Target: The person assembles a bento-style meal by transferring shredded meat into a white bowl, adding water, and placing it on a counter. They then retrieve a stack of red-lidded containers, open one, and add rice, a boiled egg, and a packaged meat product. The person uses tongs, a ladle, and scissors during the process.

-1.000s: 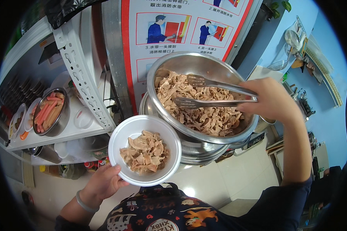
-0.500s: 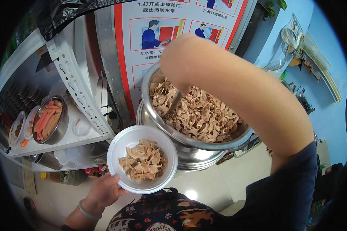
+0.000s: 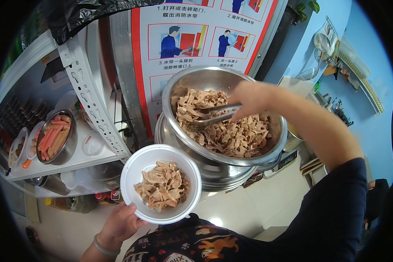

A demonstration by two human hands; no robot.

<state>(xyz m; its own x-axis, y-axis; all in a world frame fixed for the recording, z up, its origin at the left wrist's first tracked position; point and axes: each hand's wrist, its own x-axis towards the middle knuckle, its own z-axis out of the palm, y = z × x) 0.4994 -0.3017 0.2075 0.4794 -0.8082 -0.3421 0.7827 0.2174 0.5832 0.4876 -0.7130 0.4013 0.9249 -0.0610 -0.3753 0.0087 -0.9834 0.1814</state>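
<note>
Left hand point(image 3: 124, 220): grip closed on the edge of a round white plastic bowl point(image 3: 137, 168), at its lower left; thumb at the rim, fingers partly hidden.
Left wrist: pale ring-shaped bracelet point(image 3: 104, 246).
White bowl: held up in front of the dark cartoon-printed clothing point(image 3: 205, 242); contact with the steel behind it, cannot tell.
Bowl contents: small heap of pale-brown sliced meat point(image 3: 162, 185), roughly mid-bowl, white wall bare around it.
Right hand point(image 3: 254, 99): over a wide round silver steel basin point(image 3: 231, 78); grip closed around silver metal tongs point(image 3: 220, 115); slightly blurred.
Tongs: arms point left, ends down in the meat; whether they pinch any slices, cannot tell.
Steel basin: large pile of brown sliced meat point(image 3: 238, 137), bare steel showing at the far wall; sits above stacked round steel pans point(image 3: 225, 174).
Left side: white slotted-metal shelf rack point(image 3: 87, 83); on it, a round steel bowl point(image 3: 70, 142) of pink and tan sausages point(image 3: 54, 137), a small round white container point(image 3: 93, 144) just beside it.
Behind basin: red-edged white picture panel point(image 3: 209, 26).
Right side: pale blue wall point(image 3: 336, 26), wire strainer point(image 3: 308, 74) hanging near it.
Below: pale glossy tile floor point(image 3: 240, 209).
</note>
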